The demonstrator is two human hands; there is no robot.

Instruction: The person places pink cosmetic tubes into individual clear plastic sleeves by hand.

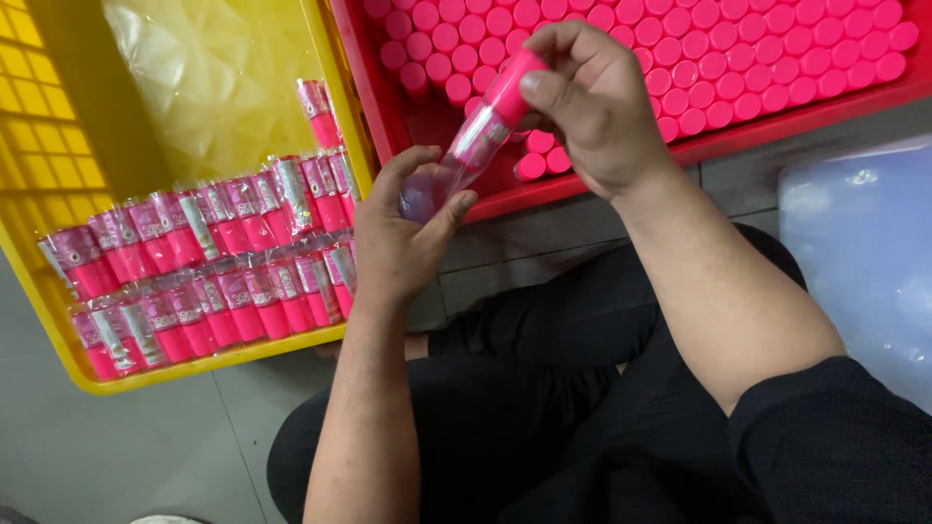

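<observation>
Two bare hands hold one clear tube with a pink cap (pixel 473 144) between them, tilted so the cap points up and to the right, above the gap between two crates. The right hand (pixel 592 102) comes in from the upper right; its thumb and fingers are curled and pinched around the pink cap end. The left hand (pixel 403 238) rises from below, its thumb and fingertips cupped loosely around the tube's clear rounded bottom end, touching it on both sides. Behind the hands sits a red crate (pixel 738 131) packed with many upright tubes of the same kind, so that only their round pink caps (pixel 680 58) show in tight rows; the corner nearest the hands has a bare patch with a few loose caps. To the left is a yellow crate (pixel 58 281) with a slotted wall, lined with crumpled clear plastic (pixel 209 78). Its near part holds rows of wrapped pink-capped tubes (pixel 209 281) lying side by side, just beside the left hand. The person sits on a grey tiled floor (pixel 116 446) in black trousers (pixel 544 388), knees bent under the arms. A pale bluish plastic sheet (pixel 859 252) lies at the right edge.
</observation>
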